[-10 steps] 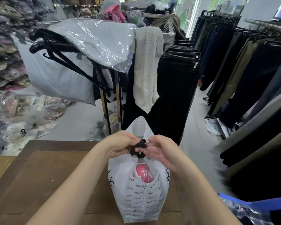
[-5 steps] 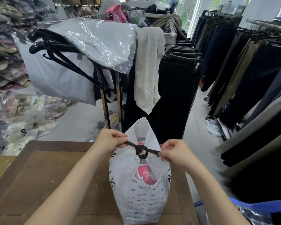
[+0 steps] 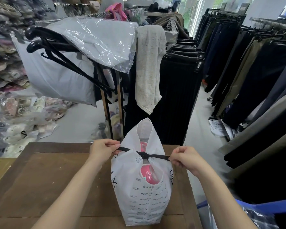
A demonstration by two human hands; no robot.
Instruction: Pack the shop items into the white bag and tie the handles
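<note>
- On the tabletop (image 3: pixel 56 179), near right part: white bag (image 3: pixel 145 200) stands upright, base flat on the wood, close to the near edge. Judged: set upright so the contents stay in while the top is closed.
- Inside, a pink item (image 3: pixel 148 175) in clear wrap shows through the front opening below the knot; nothing else loose lies on the tabletop, so packing looks finished.
- Black tie (image 3: pixel 129 149) runs level across the bag mouth, left to right, with a knot (image 3: pixel 144 155) at the middle. It gathers the near handle panels; the far handle (image 3: pixel 144 128) stands free above, not caught in the knot as far as can be seen.
- Tie is taut and straight on both sides of the knot. Judged: ends held apart and level so the pull goes straight into the knot and cinches it.
- Left hand (image 3: pixel 104 150): clenched, thumb and fingers pinching the left end of the tie, just left of the bag's shoulder. Not touching the bag body.
- Right hand (image 3: pixel 186 160): clenched likewise on the right end, just beside the bag's right shoulder, a little nearer and lower than the left.
- Judged stage: tightening the knot. Whether a second knot is needed cannot be told.
- Risk, judged: thin bag material near the knot may pucker or tear if the pull is hard.
</note>
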